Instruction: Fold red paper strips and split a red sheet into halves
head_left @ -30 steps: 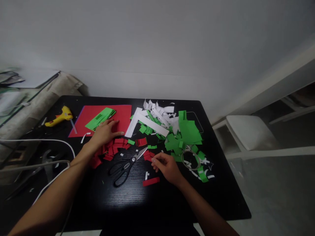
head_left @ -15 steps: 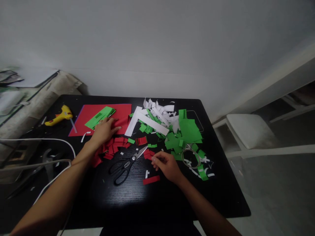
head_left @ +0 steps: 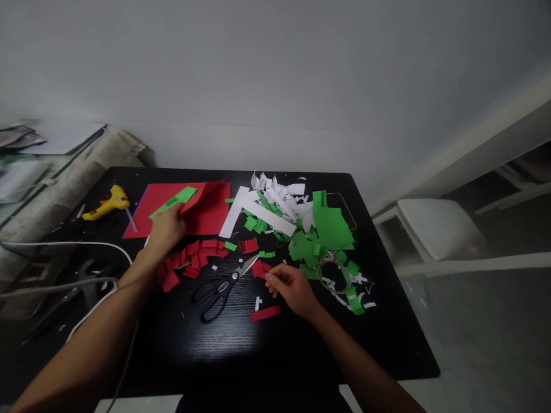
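The left hand (head_left: 166,229) is closed on the near edge of the red sheet (head_left: 210,209), which is found at eleven o'clock on the black table (head_left: 224,355). Part of the sheet is held raised off the surface. From the gripping fingers (head_left: 177,213) the sheet extends toward one o'clock, and its long axis runs from nine to three. A bundle of green strips (head_left: 174,201) is seen on the sheet at the fingertips, slanted from seven to one o'clock. This hand is the nearer one to the sheet; the right hand (head_left: 293,287) is kept well apart at four o'clock from it.

The right hand's fingers are curled, with thumb and forefinger tips brought together just beside some red scraps (head_left: 260,268). Whether a scrap is pinched cannot be told.

One pair of scissors (head_left: 219,289) lies between the hands, blades pointed to one o'clock. One loose red strip (head_left: 266,313) lies at seven o'clock from the right hand, near it. One yellow glue gun (head_left: 105,206) lies at nine o'clock from the sheet, and one tape ring (head_left: 333,275) at three o'clock from the right hand. One heap of red pieces (head_left: 189,261), one of white strips (head_left: 271,206) and one of green pieces (head_left: 327,229) are counted; their pieces overlap too much for a count.
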Motion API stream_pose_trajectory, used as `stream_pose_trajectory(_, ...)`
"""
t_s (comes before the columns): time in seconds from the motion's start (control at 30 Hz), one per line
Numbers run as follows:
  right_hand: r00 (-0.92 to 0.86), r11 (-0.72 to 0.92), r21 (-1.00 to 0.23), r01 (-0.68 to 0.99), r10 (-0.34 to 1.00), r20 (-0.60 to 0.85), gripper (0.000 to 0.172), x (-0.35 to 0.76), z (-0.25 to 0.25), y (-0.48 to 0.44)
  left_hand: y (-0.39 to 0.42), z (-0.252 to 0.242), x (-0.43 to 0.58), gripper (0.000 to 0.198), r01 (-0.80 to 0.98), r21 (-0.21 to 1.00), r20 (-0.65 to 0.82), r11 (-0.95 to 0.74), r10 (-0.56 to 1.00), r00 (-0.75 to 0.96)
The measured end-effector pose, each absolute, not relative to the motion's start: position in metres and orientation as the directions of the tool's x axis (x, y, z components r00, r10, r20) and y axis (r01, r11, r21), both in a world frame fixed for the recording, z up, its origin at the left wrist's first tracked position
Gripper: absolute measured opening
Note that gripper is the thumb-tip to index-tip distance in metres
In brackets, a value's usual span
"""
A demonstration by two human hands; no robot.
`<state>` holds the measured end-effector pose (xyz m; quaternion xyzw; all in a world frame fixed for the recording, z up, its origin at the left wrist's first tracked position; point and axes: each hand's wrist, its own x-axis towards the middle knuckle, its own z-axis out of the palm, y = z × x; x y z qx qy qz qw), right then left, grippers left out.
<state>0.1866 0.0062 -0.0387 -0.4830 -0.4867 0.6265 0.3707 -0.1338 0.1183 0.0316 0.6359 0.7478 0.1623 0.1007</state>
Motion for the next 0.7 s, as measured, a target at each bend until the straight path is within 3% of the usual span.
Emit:
stream_pose_trajectory(0.4, -0.256, -0.228, -0.974, 0.001, 0.941, -0.221, 0.032, 0.186, -0.042, 0.005, 0.101, 0.075, -0.136, 0.035, 0.903, 0.405, 0.328, 0.145, 0.899, -0.292)
stream_pose_trajectory(0.57, -0.264, -0.214, -0.977, -0.013, 0.943, -0.203, 0.033, 0.187, -0.042, 0.006, 0.078, 0.089, -0.113, 0.034, 0.887, 0.461, 0.510, -0.035, 0.828, -0.233)
stream_pose_trajectory(0.7, -0.310, -0.178, -0.962, -0.208, 0.945, -0.108, 0.035, 0.193, -0.034, 0.010, 0.038, 0.093, -0.069, 0.044, 0.826, 0.425, 0.609, -0.371, 0.792, 0.042)
